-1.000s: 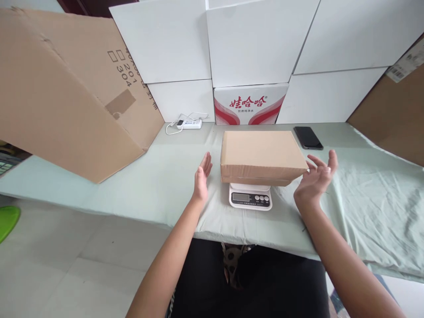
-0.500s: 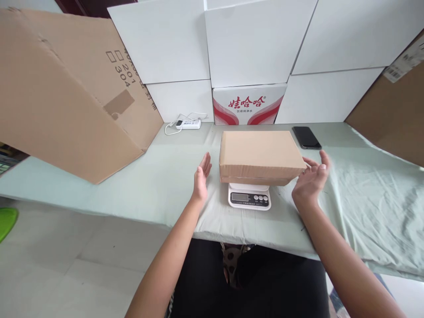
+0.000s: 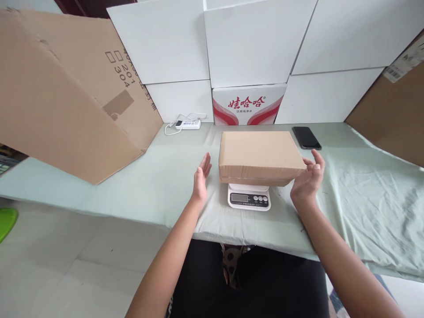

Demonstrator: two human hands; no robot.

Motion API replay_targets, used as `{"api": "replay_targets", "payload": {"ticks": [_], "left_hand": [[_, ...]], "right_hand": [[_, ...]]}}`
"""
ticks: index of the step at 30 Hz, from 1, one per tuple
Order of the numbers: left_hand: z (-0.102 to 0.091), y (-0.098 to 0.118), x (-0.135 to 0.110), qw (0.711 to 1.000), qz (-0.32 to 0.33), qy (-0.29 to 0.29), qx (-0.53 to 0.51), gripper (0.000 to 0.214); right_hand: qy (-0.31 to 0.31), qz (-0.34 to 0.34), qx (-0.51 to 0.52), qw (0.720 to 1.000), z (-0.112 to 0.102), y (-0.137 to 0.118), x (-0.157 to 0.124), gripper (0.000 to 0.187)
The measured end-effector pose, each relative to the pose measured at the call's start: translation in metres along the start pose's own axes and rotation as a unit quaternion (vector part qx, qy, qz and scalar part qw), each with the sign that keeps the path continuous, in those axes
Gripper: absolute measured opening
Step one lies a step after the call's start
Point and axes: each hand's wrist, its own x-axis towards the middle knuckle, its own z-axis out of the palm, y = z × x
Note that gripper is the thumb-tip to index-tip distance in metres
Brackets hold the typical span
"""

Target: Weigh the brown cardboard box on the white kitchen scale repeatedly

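Note:
A closed brown cardboard box (image 3: 260, 150) rests on a white digital kitchen scale (image 3: 249, 202), covering most of its platform. The scale's display and buttons show below the box's front edge; I cannot read any figure. My left hand (image 3: 201, 177) is upright to the left of the box, palm facing it, fingers stretched out, with a gap between. On the other side, my right hand (image 3: 308, 179) is open beside the box's right end, fingers partly curled. Its fingertips are close to the box's right side; whether they touch cannot be made out.
A black phone (image 3: 306, 138) lies behind my right hand. At the back left is a white power strip (image 3: 188, 125) with a cable. White boxes (image 3: 251, 44) and a red-printed carton (image 3: 250, 105) line the back; a large cardboard sheet (image 3: 73, 97) stands left on the cloth-covered table (image 3: 149, 190).
My right hand has shifted slightly left, nearer the box's right end. The left hand, the box and the scale look the same.

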Motion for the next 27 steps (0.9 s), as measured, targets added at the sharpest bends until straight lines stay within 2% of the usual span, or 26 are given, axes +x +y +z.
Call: {"api": "replay_targets", "payload": {"ticks": [6,12,16,20,22,24,27], "left_hand": [[0.000,0.003,-0.003,1.000,-0.008,-0.024,-0.005,0.097],[0.006,0.008,-0.011,0.997,-0.001,-0.075,-0.006,0.102],[0.012,0.022,-0.008,0.993,0.021,-0.114,0.005,0.092],[0.020,0.045,0.021,0.990,0.068,-0.127,-0.004,0.094],[0.027,0.048,0.045,0.991,0.078,-0.106,-0.008,0.097],[0.035,0.042,0.069,0.993,0.074,-0.087,-0.018,0.097],[0.046,0.015,0.096,0.996,0.046,-0.071,-0.028,0.095]], "right_hand": [[-0.028,-0.006,0.009,1.000,-0.004,0.003,-0.003,0.059],[-0.114,-0.028,-0.064,0.991,-0.011,0.007,-0.014,0.073],[-0.171,-0.031,-0.090,0.981,-0.004,-0.002,-0.014,0.084],[-0.228,-0.080,-0.061,0.968,0.017,-0.014,0.010,0.088],[-0.252,-0.119,-0.068,0.958,0.032,-0.012,0.028,0.093],[-0.257,-0.146,-0.093,0.951,0.048,-0.003,0.044,0.098],[-0.230,-0.161,-0.140,0.950,0.065,0.021,0.061,0.094]]}}
